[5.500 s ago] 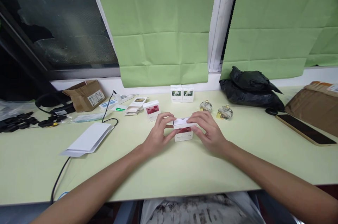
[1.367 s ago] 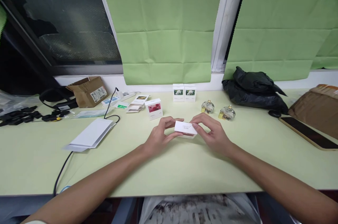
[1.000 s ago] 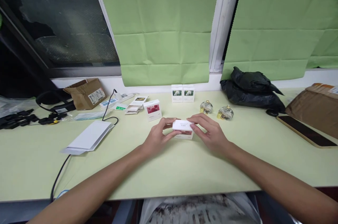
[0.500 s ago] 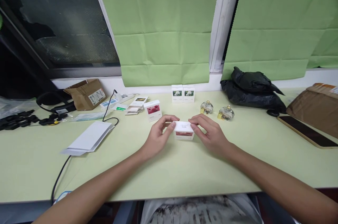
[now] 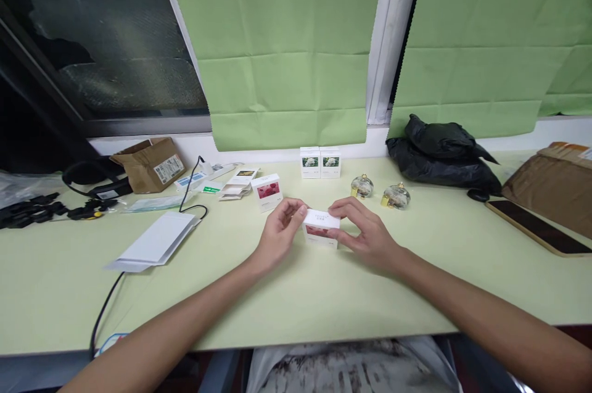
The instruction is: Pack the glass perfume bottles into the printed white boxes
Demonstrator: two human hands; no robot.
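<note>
A small white box (image 5: 320,218) with a red flower picture on its front stands on the table between my hands. My left hand (image 5: 280,234) is closed on its left upper edge, thumb at the top corner. My right hand (image 5: 365,229) grips the right side, with the thumb across the front and the fingers at the top. Behind my left hand, a similar white box with a red picture (image 5: 267,192) stands by itself. Two glass bottles with gold parts, one nearer (image 5: 396,197) and one farther (image 5: 362,186), are beyond my right hand.
Two white boxes with white flower pictures (image 5: 320,163) stand near the wall. At left lie folded white card (image 5: 157,239), a black cable (image 5: 109,301) and an opened brown carton (image 5: 150,165). A black plastic bag (image 5: 439,155), a phone (image 5: 539,226) and a brown parcel (image 5: 550,186) are at right.
My right thumb has moved from the box's top right corner down onto its front. The box has turned slightly, and both hands stay on it.
</note>
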